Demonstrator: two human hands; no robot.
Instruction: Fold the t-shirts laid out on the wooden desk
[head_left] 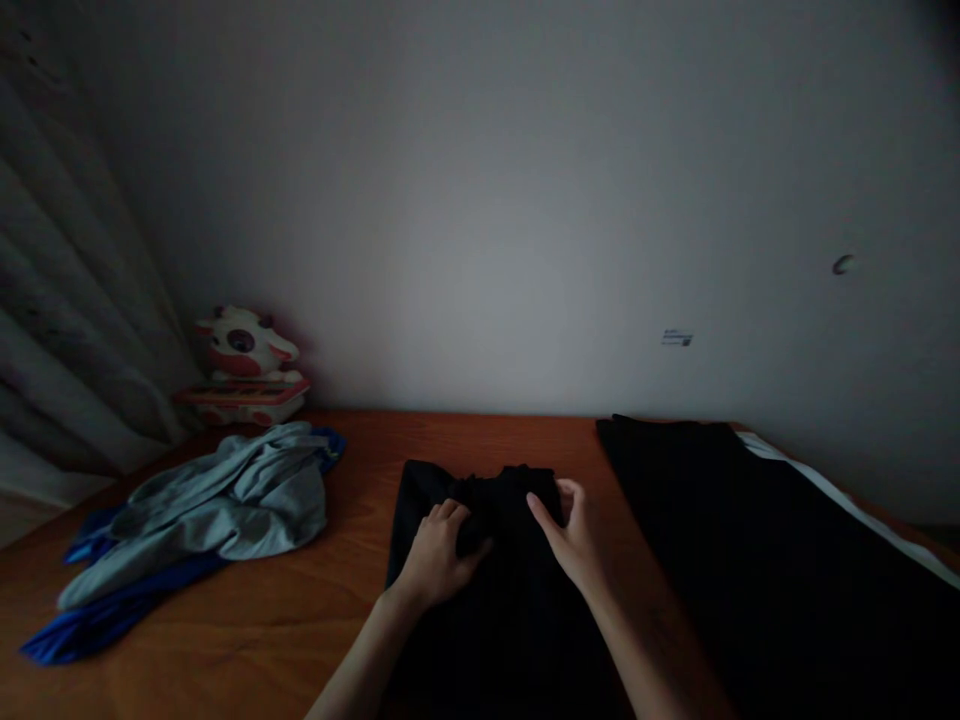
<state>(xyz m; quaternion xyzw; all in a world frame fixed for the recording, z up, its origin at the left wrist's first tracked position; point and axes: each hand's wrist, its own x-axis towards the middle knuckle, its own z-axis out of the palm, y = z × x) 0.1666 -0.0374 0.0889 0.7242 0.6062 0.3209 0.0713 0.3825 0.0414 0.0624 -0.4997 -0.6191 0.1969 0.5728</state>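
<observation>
A black garment point(517, 620), gathered along its far edge, lies on the wooden surface in front of me; its dark folds hide what kind it is. My left hand point(442, 555) rests on its left part with fingers curled into the cloth near the gathered edge. At the far right corner, my right hand point(574, 535) has its thumb over the fabric and its fingers around the side edge, holding it loosely.
On the left lies a crumpled grey and blue garment point(247, 500), with a cow-shaped toy point(247, 365) behind it. To the right, a black cloth item with a white stripe point(780, 560) is spread out. A wall point(480, 220) bounds the wooden surface point(300, 640); a curtain point(67, 290) hangs at left.
</observation>
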